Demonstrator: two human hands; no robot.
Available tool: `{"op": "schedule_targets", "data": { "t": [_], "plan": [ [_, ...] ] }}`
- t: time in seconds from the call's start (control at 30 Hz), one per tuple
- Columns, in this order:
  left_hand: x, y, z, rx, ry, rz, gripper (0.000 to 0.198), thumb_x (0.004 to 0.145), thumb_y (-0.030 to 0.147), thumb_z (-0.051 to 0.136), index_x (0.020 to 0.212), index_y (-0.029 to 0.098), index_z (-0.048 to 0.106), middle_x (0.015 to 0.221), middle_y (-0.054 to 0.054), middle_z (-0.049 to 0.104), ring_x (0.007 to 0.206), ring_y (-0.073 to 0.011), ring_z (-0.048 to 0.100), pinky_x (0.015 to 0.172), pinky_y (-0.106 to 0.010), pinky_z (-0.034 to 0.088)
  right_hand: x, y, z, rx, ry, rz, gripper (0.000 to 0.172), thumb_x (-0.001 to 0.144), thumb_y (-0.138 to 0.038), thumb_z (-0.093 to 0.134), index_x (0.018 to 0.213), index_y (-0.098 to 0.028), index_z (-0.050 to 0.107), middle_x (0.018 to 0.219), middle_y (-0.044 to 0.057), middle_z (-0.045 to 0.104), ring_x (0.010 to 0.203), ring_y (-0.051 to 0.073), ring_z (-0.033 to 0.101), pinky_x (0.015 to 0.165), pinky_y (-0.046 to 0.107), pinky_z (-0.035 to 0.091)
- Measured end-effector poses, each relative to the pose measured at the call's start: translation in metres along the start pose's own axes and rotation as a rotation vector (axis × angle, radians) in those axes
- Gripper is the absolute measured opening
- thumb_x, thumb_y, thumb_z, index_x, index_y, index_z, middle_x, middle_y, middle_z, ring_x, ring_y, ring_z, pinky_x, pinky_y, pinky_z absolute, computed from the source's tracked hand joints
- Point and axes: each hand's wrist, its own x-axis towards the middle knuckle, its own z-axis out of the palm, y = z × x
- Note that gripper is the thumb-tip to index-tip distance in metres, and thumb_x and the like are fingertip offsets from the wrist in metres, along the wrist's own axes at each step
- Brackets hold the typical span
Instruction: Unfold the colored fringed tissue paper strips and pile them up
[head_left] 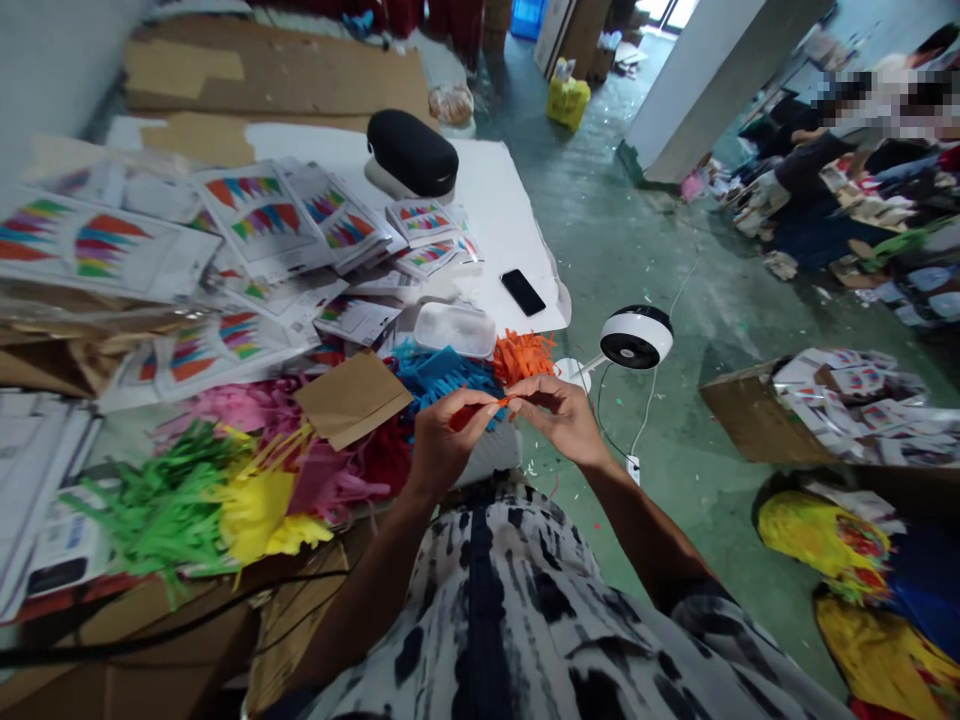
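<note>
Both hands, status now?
Left hand: closed, pinching one end of the orange strip between thumb and index.
Right hand: closed, pinching the same orange strip, close beside the left.

A packing workshop can be recognised: printed packets [251, 215] are piled on the table [495, 175] beside heaped coloured strips [521, 353], a carton [739, 412] is filled with similar packets, and scraps [598, 525] are scattered over the floor [566, 230].

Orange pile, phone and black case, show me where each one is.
Orange pile [523, 355]: head view, on its strips.
Phone [523, 292]: head view, on its screen.
Black case [414, 152]: head view, on its top.
</note>
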Motion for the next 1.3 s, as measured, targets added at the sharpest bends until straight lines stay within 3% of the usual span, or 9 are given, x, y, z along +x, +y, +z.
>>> {"op": "schedule_targets", "data": {
  "t": [0.3,0.4,0.57,0.67,0.87,0.97,1.1,1.2,1.3],
  "plan": [
    [-0.008,-0.005,0.011,-0.033,-0.018,-0.037,0.014,0.093,0.032,0.069,0.097,0.021,0.075,0.094,-0.002,0.078,0.086,-0.0164,0.072,0.082,-0.026,0.055,-0.012,0.016,0.006,0.077,0.089,0.010,0.034,0.086,-0.055,0.080,0.098,-0.024,0.075,0.090,0.002,0.074,0.078,0.016,0.067,0.075,0.031,0.056],
    [-0.010,-0.009,0.016,0.034,-0.122,-0.029,0.021,0.096,0.038,0.064,0.106,0.022,0.073,0.099,-0.003,0.077,0.091,-0.0173,0.070,0.082,-0.027,0.052,-0.019,0.023,0.007,0.005,0.137,0.001,0.033,0.086,-0.054,0.080,0.084,-0.022,0.074,0.080,0.002,0.071,0.073,0.015,0.064,0.072,0.030,0.053],
    [-0.021,-0.031,0.029,0.143,-0.376,-0.052,0.036,0.104,0.046,0.047,0.087,0.021,0.067,0.075,0.000,0.065,0.073,-0.0157,0.061,0.072,-0.027,0.045,-0.031,0.046,-0.003,0.036,0.185,0.100,0.033,0.088,-0.052,0.077,0.080,-0.021,0.073,0.077,0.002,0.069,0.071,0.015,0.062,0.069,0.028,0.049],
    [-0.028,-0.049,0.041,0.111,-0.443,-0.157,0.040,0.105,0.049,0.044,0.083,0.021,0.063,0.067,0.003,0.057,0.064,-0.0137,0.055,0.064,-0.025,0.040,-0.036,0.065,-0.020,0.133,0.274,0.170,0.030,0.086,-0.049,0.080,0.082,-0.021,0.073,0.078,0.000,0.068,0.070,0.013,0.060,0.067,0.026,0.049],
    [-0.019,-0.072,0.086,0.025,-0.508,-0.200,0.045,0.105,0.052,0.042,0.080,0.021,0.063,0.066,0.003,0.056,0.064,-0.0135,0.054,0.064,-0.026,0.041,-0.034,0.102,-0.050,0.249,0.123,0.384,0.039,0.082,-0.053,0.081,0.106,-0.022,0.079,0.079,-0.001,0.071,0.060,0.011,0.058,0.058,0.025,0.049],
    [0.004,-0.089,0.112,0.026,-0.429,-0.176,0.040,0.106,0.047,0.043,0.088,0.020,0.068,0.086,-0.003,0.069,0.082,-0.0174,0.064,0.076,-0.029,0.049,-0.027,0.115,-0.072,0.155,0.308,0.414,0.039,0.086,-0.056,0.077,0.093,-0.019,0.081,0.074,0.002,0.072,0.062,0.014,0.063,0.061,0.028,0.054],
    [0.053,-0.124,0.141,0.107,-0.091,-0.282,0.027,0.101,0.035,0.054,0.119,0.019,0.065,0.117,-0.011,0.073,0.105,-0.0221,0.069,0.095,-0.036,0.052,-0.013,0.125,-0.116,-0.279,0.622,0.141,0.035,0.097,-0.051,0.064,0.107,-0.021,0.080,0.102,0.009,0.078,0.095,0.022,0.073,0.091,0.041,0.060],
    [0.093,-0.149,0.162,0.160,-0.005,-0.438,0.037,0.095,0.032,0.065,0.130,0.019,0.059,0.125,-0.014,0.071,0.103,-0.0220,0.071,0.094,-0.036,0.054,-0.005,0.143,-0.138,-0.635,0.564,-0.057,0.030,0.103,-0.039,0.056,0.121,-0.025,0.076,0.124,0.011,0.074,0.119,0.023,0.068,0.109,0.044,0.053],
    [0.119,-0.166,0.180,0.165,0.024,-0.524,0.054,0.084,0.022,0.077,0.134,0.017,0.056,0.125,-0.015,0.071,0.112,-0.0227,0.070,0.097,-0.034,0.054,-0.007,0.177,-0.137,-0.795,0.360,-0.075,0.035,0.105,-0.029,0.048,0.132,-0.025,0.070,0.133,0.012,0.071,0.126,0.022,0.065,0.110,0.042,0.052]
  ]
}}
